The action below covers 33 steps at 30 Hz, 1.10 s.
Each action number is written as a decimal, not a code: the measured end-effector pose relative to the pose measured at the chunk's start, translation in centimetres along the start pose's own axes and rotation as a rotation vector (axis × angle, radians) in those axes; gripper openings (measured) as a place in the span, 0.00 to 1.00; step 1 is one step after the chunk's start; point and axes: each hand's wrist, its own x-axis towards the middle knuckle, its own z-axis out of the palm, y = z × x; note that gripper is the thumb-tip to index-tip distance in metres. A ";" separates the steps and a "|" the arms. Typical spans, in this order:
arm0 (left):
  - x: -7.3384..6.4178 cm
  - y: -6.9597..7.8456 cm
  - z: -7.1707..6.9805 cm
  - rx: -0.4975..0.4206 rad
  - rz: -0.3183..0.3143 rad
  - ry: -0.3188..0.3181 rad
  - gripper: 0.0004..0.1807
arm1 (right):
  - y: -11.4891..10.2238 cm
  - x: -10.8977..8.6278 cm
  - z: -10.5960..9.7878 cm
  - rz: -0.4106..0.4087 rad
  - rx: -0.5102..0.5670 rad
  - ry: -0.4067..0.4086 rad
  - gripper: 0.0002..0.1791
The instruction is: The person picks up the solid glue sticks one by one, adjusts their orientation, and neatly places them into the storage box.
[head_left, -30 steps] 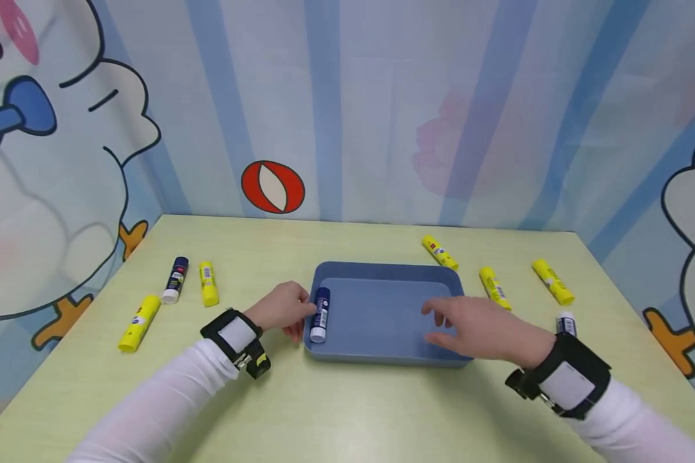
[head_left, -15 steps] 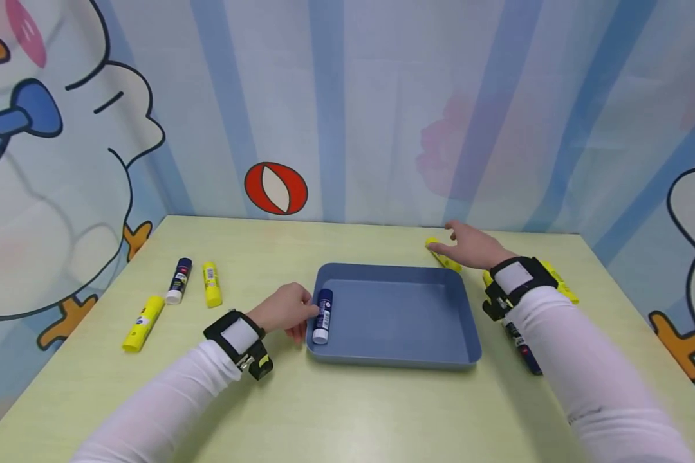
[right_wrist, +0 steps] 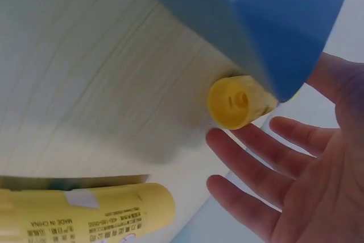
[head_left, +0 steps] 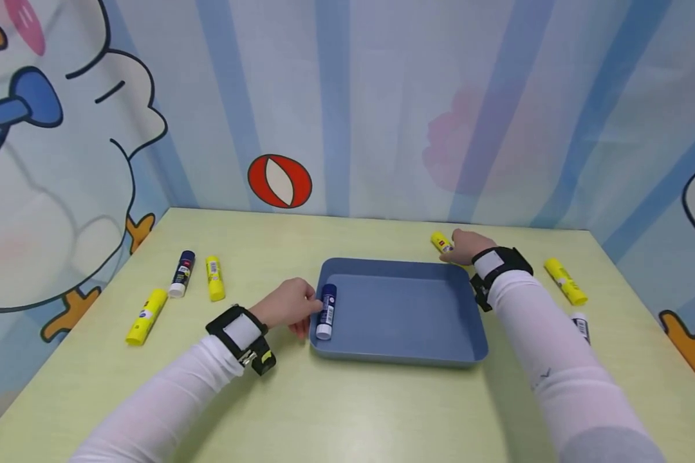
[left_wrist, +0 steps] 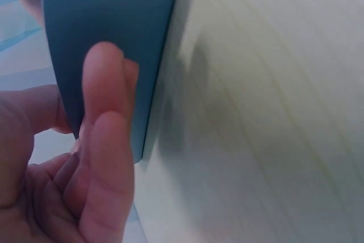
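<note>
Left hand (head_left: 287, 303) pinches tray (head_left: 399, 358) edge; right hand (head_left: 470, 245), spread, brackets yellow tube (head_left: 439, 241) beyond it.

In the head view, four yellow cylindrical glue sticks (head_left: 146, 316) are showing, two at the left of the frame and two at the right, while three dark blue cylindrical glue sticks with white ends (head_left: 182, 273) are lying at left, centre and right. One blue-grey rectangular tray (head_left: 405, 315) is sitting near the centre, and two bare hands (head_left: 286, 303) are appearing beside it. In the right wrist view, two yellow glue sticks are showing.
</note>
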 end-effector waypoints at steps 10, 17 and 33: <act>-0.3 0.3 0.2 0.011 0.003 -0.016 0.17 | 1.2 -1.1 0.5 -0.017 0.013 0.062 0.22; -0.3 0.5 -0.1 0.012 0.014 -0.025 0.17 | 1.7 -1.4 0.8 -0.061 0.072 0.100 0.21; -0.6 0.4 -0.2 -0.011 0.008 -0.031 0.17 | -0.8 -4.1 -3.0 -0.211 0.327 0.174 0.22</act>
